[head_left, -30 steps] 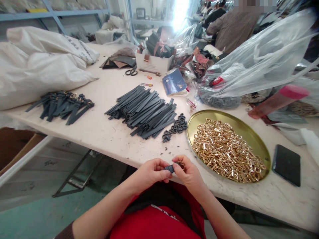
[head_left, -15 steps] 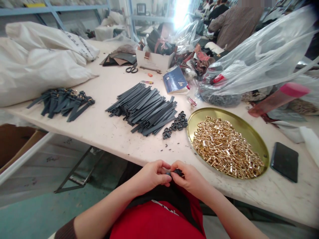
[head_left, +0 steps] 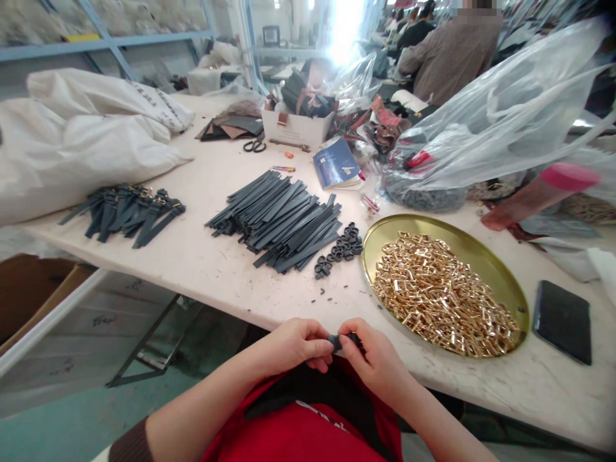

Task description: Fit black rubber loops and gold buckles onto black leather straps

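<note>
Between my two hands, just in front of the table edge, is a dark blue-grey strap (head_left: 335, 342), mostly covered by fingers. My left hand (head_left: 304, 345) pinches its left end, and my right hand (head_left: 368, 351) grips the right part. Past them lies a heap of flat dark straps (head_left: 282, 221). Small dark keeper loops (head_left: 339, 249) are piled at the heap's right end. A round gold tray (head_left: 445, 224) to the right holds many small gold buckles (head_left: 437, 295). At the left is a bunch of straps fitted with buckles (head_left: 128, 212).
A phone (head_left: 563, 321) lies right of the tray. Farther back are a blue booklet (head_left: 337, 163), scissors (head_left: 255, 146), a white box (head_left: 296, 128) and a clear plastic bag (head_left: 510, 115). White sacks (head_left: 91, 141) cover the back left. A person (head_left: 452, 54) sits beyond the table.
My hands have shifted slightly to the right, and more of the strap shows between them. My head view has tilted up a little, so the table things appear lower.
</note>
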`<act>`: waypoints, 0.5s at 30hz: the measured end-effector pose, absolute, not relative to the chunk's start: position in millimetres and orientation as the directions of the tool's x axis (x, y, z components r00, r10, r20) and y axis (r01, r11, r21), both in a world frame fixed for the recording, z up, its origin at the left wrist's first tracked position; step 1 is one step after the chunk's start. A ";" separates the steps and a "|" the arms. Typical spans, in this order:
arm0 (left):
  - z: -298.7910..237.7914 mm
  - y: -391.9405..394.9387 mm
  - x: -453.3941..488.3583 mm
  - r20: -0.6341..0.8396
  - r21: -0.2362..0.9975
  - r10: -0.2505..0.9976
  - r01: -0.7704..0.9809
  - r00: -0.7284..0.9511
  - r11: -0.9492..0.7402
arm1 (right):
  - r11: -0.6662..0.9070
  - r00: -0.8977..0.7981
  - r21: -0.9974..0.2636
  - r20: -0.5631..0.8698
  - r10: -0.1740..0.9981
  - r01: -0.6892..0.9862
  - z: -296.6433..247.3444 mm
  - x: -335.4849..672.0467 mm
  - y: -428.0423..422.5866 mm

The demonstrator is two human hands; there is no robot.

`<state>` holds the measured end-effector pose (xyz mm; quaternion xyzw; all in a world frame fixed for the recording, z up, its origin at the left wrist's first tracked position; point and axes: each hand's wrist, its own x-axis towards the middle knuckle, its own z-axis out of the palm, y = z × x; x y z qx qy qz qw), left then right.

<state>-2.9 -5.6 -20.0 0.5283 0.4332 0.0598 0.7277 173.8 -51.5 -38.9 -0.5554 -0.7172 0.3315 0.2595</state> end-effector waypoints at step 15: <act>-21.4 13.7 10.2 -0.420 0.829 0.628 0.559 0.655 -0.029 | 0.116 -0.161 -0.816 0.028 0.987 0.566 -57.3 166.1 -36.4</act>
